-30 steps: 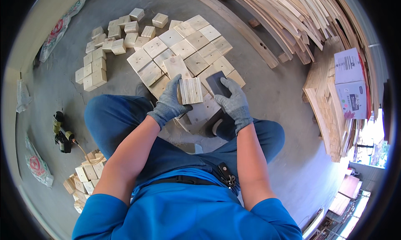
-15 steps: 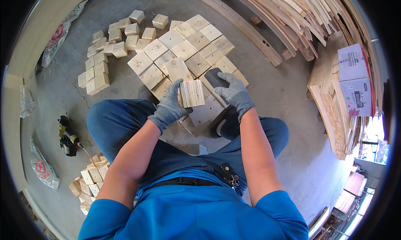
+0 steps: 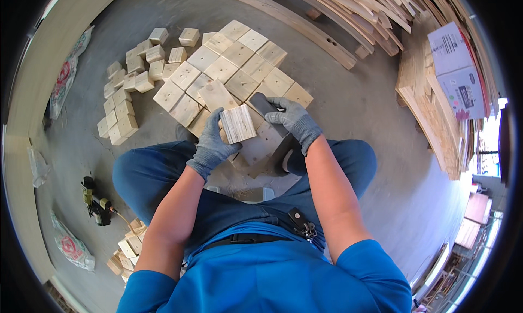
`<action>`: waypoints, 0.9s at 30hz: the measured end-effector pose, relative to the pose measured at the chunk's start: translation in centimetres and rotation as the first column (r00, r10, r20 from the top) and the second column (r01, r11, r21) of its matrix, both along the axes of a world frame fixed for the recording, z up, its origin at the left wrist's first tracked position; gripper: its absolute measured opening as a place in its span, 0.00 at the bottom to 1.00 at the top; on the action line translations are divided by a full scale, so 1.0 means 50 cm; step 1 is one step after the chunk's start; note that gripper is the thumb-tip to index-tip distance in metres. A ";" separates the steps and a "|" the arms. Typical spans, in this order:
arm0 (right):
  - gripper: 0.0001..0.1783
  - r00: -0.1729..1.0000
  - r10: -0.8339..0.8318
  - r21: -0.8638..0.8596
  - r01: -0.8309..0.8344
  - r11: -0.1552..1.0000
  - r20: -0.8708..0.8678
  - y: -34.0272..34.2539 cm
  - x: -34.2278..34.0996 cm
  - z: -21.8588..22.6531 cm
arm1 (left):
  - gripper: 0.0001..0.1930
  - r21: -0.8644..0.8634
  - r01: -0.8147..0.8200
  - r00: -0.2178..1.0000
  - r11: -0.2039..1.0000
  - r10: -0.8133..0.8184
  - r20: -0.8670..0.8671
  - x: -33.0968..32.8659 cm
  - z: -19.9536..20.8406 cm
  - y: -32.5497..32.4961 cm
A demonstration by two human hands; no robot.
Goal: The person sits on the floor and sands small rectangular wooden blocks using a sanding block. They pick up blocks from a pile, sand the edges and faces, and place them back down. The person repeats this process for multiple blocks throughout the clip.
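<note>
My left hand (image 3: 210, 149), in a grey knit glove, grips a squarish wooden block (image 3: 238, 124) by its side, with a streaked, rough-grained face turned up. Gloved the same way, my right hand (image 3: 295, 120) is closed around a dark grey sanding block (image 3: 262, 103). A small gap separates the sanding block from the wooden block. Just beyond both hands, many pale wooden blocks (image 3: 238, 54) lie fitted side by side in a broad patch. One block (image 3: 217, 95) rests on top of that patch, close to my left fingers.
Loose wooden blocks (image 3: 134, 65) sit at the far left; more (image 3: 131, 245) lie beside my left arm. A nail gun (image 3: 97, 202) with a hose is on the floor at left, near a plastic bag (image 3: 72, 243). Long planks (image 3: 348, 18) and a cardboard box (image 3: 460, 84) stand at right.
The view has turned slightly, shifting the whole scene. Both hands keep their holds, and the wooden block appears tilted a little differently.
</note>
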State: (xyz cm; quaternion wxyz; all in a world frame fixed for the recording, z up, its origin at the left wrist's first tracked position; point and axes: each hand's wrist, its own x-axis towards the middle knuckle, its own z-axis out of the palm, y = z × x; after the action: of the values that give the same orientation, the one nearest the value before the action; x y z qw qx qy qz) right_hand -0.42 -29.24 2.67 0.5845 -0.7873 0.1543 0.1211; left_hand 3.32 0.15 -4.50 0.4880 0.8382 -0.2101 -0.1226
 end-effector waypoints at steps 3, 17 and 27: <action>0.36 0.998 0.032 -0.035 -0.030 0.999 0.055 0.005 0.006 -0.013 | 0.63 -0.025 0.003 0.999 1.000 -0.004 -0.042 -0.001 0.001 -0.003; 0.38 0.998 -0.001 -0.405 0.029 0.914 0.069 0.016 -0.061 -0.025 | 0.66 -0.092 0.018 0.995 0.996 -0.027 -0.098 -0.002 0.024 -0.005; 0.39 0.998 0.025 -0.398 -0.003 0.917 0.050 0.056 -0.091 -0.006 | 0.62 0.066 0.051 0.998 0.997 -0.049 -0.025 0.016 0.048 0.000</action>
State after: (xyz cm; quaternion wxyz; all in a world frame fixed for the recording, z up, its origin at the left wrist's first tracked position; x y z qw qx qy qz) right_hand -4.96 -26.42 2.39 0.4155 -0.8937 0.1540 0.0703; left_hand 4.14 0.16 -2.08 0.4592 0.8470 -0.2210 -0.1514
